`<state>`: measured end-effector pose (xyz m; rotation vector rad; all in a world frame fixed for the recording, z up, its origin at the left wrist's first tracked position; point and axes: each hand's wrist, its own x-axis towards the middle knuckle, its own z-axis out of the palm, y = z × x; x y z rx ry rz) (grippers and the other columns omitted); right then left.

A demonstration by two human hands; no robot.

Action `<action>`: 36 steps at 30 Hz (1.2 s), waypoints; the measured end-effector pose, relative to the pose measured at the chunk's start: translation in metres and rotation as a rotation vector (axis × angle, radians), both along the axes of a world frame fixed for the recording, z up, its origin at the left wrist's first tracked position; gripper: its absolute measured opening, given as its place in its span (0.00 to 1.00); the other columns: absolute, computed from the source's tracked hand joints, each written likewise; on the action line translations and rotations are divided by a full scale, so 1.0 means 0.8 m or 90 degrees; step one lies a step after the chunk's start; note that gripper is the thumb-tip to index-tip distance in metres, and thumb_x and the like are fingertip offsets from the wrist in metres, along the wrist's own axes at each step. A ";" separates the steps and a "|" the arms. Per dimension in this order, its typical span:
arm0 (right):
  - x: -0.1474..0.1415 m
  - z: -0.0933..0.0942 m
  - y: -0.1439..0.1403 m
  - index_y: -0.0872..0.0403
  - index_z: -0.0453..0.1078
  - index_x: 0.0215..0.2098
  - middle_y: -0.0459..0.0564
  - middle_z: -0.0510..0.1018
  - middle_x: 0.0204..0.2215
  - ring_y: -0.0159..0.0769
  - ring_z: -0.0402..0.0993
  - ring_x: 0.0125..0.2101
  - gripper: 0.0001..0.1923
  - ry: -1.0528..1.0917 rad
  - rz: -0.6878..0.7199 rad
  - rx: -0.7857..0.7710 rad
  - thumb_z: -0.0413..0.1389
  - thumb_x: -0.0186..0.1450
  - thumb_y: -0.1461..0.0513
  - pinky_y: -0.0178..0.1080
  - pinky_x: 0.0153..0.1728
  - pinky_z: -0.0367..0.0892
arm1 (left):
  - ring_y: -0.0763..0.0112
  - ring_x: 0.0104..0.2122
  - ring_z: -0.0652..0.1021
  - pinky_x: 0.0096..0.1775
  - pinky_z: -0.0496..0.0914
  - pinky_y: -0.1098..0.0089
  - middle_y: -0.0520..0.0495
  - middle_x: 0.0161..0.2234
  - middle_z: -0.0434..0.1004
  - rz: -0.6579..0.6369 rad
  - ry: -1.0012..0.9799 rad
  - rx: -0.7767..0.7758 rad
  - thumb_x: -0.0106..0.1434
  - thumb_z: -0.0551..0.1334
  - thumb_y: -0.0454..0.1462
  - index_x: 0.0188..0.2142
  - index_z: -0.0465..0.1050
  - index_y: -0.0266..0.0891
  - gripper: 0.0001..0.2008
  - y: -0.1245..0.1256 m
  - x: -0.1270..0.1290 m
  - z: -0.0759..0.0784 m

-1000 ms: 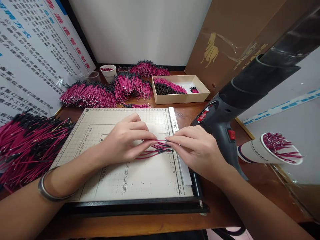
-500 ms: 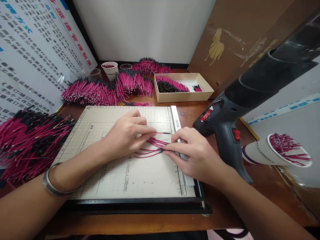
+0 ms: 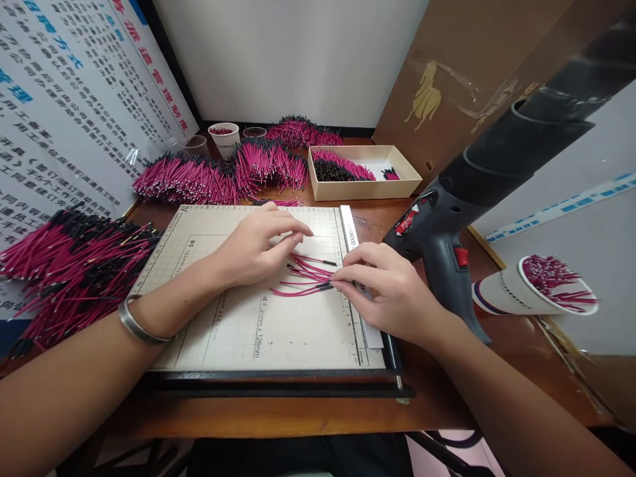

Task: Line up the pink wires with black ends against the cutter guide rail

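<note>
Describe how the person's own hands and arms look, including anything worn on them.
The left hand and right hand are both ungloved. Above the left one, at the wrist, sits a plain, silver-grey, metal-looking bangle; nothing worn shows at the right wrist. No sleeves cover the visible forearms.

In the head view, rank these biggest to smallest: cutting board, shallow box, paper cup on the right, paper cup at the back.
1. Cutting board
2. Shallow box and right paper cup: too alike to rank, and the cup looks nearer the camera
3. Back paper cup
</note>
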<state>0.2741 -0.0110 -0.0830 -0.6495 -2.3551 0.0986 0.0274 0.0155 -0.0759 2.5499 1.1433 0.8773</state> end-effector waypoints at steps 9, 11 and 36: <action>-0.006 0.003 -0.001 0.56 0.72 0.36 0.48 0.82 0.31 0.33 0.78 0.32 0.05 0.048 -0.097 0.026 0.58 0.68 0.70 0.38 0.33 0.65 | 0.67 0.32 0.71 0.39 0.64 0.65 0.48 0.32 0.82 -0.117 -0.030 -0.007 0.70 0.59 0.39 0.40 0.81 0.38 0.11 -0.012 0.002 0.013; -0.006 0.004 -0.002 0.57 0.72 0.36 0.48 0.82 0.31 0.33 0.78 0.31 0.04 0.055 -0.104 0.029 0.58 0.68 0.70 0.38 0.33 0.64 | 0.68 0.31 0.69 0.37 0.64 0.66 0.49 0.29 0.80 -0.138 -0.025 -0.003 0.69 0.62 0.38 0.41 0.82 0.38 0.09 -0.013 0.002 0.012; -0.009 0.010 -0.006 0.56 0.76 0.35 0.46 0.82 0.28 0.32 0.77 0.28 0.04 0.086 -0.070 0.031 0.60 0.67 0.69 0.38 0.32 0.66 | 0.71 0.24 0.64 0.28 0.62 0.69 0.52 0.19 0.72 -0.157 -0.065 0.047 0.72 0.60 0.38 0.41 0.83 0.40 0.11 -0.018 0.005 0.005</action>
